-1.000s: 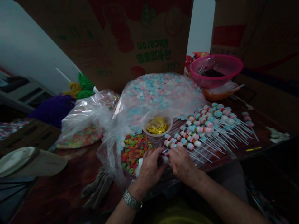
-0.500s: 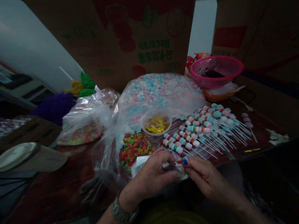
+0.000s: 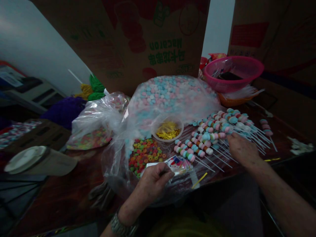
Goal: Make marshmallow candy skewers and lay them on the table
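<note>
The left hand [image 3: 156, 179] pinches the end of a printed plastic packet [image 3: 179, 164] near the front edge of the worktop [image 3: 53, 202]; a yellow strip [image 3: 199, 181] lies right of it. The right hand [image 3: 243, 149] has just left the packet for the marshmallow skewers [image 3: 207, 136] toward the right edge, leaving the left holding alone. Whether the right grips a stick, I cannot tell. Beyond sit a tub [image 3: 167, 141] of gold strips and a marshmallow bag [image 3: 172, 107].

- Packet [image 3: 182, 165]: glossy plastic
- Marshmallows [image 3: 186, 153]: matt
- Sticks [image 3: 222, 159]: smooth
- Ties [image 3: 169, 131]: shiny, metallic
- Bag [image 3: 97, 112]: glossy, thin plastic
- Box [image 3: 118, 72]: matt cardboard
- Watch [image 3: 120, 227]: metal
- Bench [image 3: 61, 200]: wood-like
</note>
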`<move>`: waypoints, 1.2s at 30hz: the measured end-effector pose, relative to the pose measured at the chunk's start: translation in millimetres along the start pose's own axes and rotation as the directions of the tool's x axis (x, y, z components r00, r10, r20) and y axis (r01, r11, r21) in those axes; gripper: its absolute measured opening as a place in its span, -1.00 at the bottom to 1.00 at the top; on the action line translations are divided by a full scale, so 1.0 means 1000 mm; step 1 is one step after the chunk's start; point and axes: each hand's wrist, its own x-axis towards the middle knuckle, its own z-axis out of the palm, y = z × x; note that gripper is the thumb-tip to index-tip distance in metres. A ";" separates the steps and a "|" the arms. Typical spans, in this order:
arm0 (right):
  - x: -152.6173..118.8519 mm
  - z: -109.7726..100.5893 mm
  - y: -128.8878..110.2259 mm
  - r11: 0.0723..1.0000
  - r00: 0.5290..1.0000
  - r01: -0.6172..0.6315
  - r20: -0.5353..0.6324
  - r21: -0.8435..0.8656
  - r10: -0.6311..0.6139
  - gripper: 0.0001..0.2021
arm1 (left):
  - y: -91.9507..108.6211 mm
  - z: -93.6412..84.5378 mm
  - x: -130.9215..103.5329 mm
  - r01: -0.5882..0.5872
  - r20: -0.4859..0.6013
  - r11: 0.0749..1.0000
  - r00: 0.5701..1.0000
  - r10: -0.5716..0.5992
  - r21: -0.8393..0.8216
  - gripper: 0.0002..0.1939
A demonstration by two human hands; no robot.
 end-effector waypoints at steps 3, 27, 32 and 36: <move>0.004 0.006 0.009 0.998 1.000 0.031 -0.002 -0.052 -0.031 -0.75 | -0.003 0.000 -0.002 0.014 -0.018 1.000 1.000 -0.014 -0.011 -0.69; -0.047 -0.031 -0.095 0.920 0.953 0.241 0.103 0.310 -0.284 -0.74 | -0.009 0.003 -0.014 -0.277 0.058 0.917 0.961 0.271 0.287 -0.69; -0.072 -0.034 -0.111 0.360 0.840 0.352 -0.122 0.864 -0.529 -0.68 | -0.005 0.010 -0.022 -0.367 0.237 0.889 0.922 0.307 0.273 -0.77; -0.084 -0.020 -0.128 0.275 0.902 0.252 -0.123 0.928 -0.413 -0.87 | -0.002 0.015 -0.023 -0.237 0.159 0.961 0.964 0.214 0.140 -0.86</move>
